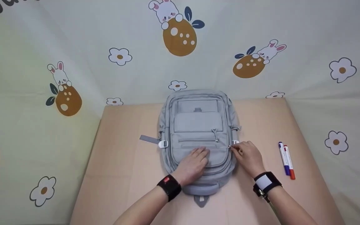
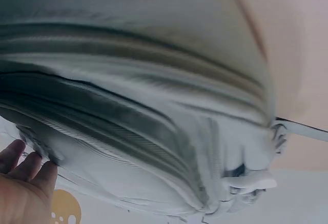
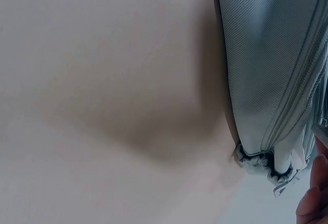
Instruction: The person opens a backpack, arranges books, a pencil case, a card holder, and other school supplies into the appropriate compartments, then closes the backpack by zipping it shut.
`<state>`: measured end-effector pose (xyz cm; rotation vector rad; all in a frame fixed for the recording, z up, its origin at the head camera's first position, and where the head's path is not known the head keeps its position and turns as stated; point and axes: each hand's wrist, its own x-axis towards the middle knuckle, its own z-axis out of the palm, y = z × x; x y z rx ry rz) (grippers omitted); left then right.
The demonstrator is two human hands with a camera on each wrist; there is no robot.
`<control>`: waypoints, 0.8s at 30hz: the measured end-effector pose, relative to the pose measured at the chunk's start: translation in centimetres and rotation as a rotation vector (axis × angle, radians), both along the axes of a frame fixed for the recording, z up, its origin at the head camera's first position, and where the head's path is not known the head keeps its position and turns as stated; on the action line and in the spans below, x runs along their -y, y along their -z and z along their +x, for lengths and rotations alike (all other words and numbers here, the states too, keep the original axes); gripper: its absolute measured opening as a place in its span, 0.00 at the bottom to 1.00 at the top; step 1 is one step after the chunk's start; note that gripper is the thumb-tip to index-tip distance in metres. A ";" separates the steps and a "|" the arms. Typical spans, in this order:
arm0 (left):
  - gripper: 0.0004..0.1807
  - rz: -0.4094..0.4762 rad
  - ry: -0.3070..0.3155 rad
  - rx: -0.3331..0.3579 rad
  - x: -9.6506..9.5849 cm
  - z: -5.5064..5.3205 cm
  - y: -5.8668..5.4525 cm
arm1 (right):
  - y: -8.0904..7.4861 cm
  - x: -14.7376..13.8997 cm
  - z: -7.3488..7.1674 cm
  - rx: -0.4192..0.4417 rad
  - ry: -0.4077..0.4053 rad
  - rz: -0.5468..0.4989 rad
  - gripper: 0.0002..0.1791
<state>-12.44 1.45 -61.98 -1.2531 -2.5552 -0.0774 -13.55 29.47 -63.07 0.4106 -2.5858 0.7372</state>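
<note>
A grey backpack (image 1: 197,122) lies front side up on the table, its top handle (image 1: 202,189) toward the person. Flat across the lower front panel rests my left hand (image 1: 192,165), fingers stretched out; in the left wrist view its fingers (image 2: 31,167) touch the fabric beyond the curved zippers. At the bag's right edge my right hand (image 1: 248,156) pinches a small zipper pull (image 1: 230,146) between thumb and fingertips, beside a white buckle (image 1: 235,142). The right wrist view catches only some of its fingers (image 3: 311,201) next to the bag's side.
Two markers, one blue-capped (image 1: 283,157) and one red-capped (image 1: 289,162), lie on the table (image 1: 117,162) right of the bag. A grey strap (image 1: 148,139) sticks out on the left. Patterned cloth (image 1: 217,68) hangs behind and at both sides.
</note>
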 end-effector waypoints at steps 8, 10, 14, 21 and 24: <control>0.09 -0.016 -0.047 0.010 2.6 0.1 0.4 | 0.0 0.0 0.2 0.023 0.019 -0.007 0.07; 0.10 -0.027 -0.058 0.026 2.6 0.1 0.3 | 0.1 0.1 0.3 0.024 0.023 -0.007 0.07; 0.10 -0.025 -0.061 0.051 2.7 0.1 0.2 | 0.4 0.1 0.6 0.013 0.020 -0.001 0.08; 0.08 -0.008 -0.058 0.083 2.7 0.2 0.1 | 0.7 0.4 2.3 -0.021 -0.038 0.044 0.11; 0.08 -0.004 -0.060 0.086 2.7 0.1 0.0 | 0.7 0.9 3.3 -0.032 -0.073 0.063 0.12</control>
